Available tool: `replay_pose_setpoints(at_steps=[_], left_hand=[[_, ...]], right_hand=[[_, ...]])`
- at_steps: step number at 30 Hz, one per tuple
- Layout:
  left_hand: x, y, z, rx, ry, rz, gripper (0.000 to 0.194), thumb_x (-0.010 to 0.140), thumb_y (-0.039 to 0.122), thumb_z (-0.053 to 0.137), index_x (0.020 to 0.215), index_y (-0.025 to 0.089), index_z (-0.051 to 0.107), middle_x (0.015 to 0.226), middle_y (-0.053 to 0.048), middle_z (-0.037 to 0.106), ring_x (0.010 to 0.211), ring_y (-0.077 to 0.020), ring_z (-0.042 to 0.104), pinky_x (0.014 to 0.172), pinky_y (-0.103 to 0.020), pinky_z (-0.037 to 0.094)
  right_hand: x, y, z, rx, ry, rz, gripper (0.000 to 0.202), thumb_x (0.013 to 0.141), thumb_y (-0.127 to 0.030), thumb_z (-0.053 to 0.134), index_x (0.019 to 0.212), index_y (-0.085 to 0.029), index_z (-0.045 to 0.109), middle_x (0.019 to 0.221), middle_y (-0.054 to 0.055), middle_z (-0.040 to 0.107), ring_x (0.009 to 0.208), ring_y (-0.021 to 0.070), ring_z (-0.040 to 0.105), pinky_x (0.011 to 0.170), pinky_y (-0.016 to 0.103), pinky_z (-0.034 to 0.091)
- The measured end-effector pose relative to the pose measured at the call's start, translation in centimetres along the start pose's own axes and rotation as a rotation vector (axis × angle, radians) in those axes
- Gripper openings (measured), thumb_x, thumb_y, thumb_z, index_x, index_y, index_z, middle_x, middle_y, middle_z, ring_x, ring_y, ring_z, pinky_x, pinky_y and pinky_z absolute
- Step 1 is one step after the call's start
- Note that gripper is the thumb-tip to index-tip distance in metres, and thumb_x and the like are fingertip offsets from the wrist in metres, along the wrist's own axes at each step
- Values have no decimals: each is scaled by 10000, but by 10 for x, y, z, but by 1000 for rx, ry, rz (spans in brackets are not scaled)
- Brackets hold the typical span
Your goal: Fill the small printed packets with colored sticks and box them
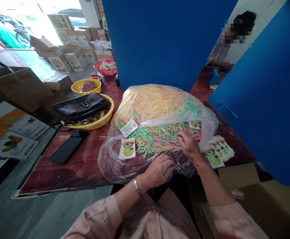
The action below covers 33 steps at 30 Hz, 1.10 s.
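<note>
Thin coloured sticks (147, 137) lie heaped in a clear plastic bag (110, 162) on the tabletop (45, 176), loose toward its open near side. The right hand (188, 144) bends its fingers among them; whether it pinches any, I cannot tell. The left hand (158, 170) is at the bag's near edge, fingers curled, its grip hidden. One printed packet (128, 148) lies left of the loose sticks; a fanned stack of packets (219, 151) sits right of the bag.

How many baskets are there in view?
3: a large yellow basket under the black bag, a smaller yellow basket just behind it, and a red basket farther back. Others may be hidden behind the blue panel.
</note>
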<state>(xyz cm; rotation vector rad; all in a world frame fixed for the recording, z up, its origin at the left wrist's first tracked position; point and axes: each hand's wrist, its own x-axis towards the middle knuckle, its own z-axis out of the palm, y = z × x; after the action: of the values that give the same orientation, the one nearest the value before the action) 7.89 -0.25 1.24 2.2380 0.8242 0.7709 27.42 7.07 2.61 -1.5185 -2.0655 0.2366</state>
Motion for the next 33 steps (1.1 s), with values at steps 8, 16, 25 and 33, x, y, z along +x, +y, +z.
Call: replay_pose_setpoints(at_steps=[8, 16, 25, 33], left_hand=[[-62, -44, -96, 556, 437, -768, 236, 841, 302, 423, 967, 149, 552, 929, -108, 608, 885, -228, 573, 787, -331, 441], [-68, -62, -110, 598, 133, -1014, 346, 813, 434, 438, 929, 139, 577, 878, -144, 647, 805, -260, 614, 671, -322, 421], [-66, -66, -108, 544, 246, -974, 195, 794, 264, 433, 854, 199, 607, 713, -50, 651, 648, -189, 590, 567, -259, 350], [-74, -63, -108, 568, 260, -1000, 313, 821, 236, 382, 1001, 169, 629, 631, -84, 632, 556, -224, 560, 520, -284, 289]], right_hand=[[5, -28, 39, -154, -300, -226, 198, 798, -154, 510, 987, -142, 571, 991, 112, 591, 980, 231, 485, 857, 345, 389], [23, -43, 56, -507, -331, -258, 203, 830, -79, 446, 932, -119, 617, 924, 153, 610, 916, 269, 485, 803, 399, 365], [3, -29, 65, -537, -202, -215, 197, 881, -151, 424, 963, -141, 602, 920, 119, 582, 884, 256, 450, 777, 365, 366], [3, -20, 55, -449, -261, -267, 246, 878, -146, 442, 1071, -187, 589, 934, 88, 584, 887, 242, 428, 795, 354, 333]])
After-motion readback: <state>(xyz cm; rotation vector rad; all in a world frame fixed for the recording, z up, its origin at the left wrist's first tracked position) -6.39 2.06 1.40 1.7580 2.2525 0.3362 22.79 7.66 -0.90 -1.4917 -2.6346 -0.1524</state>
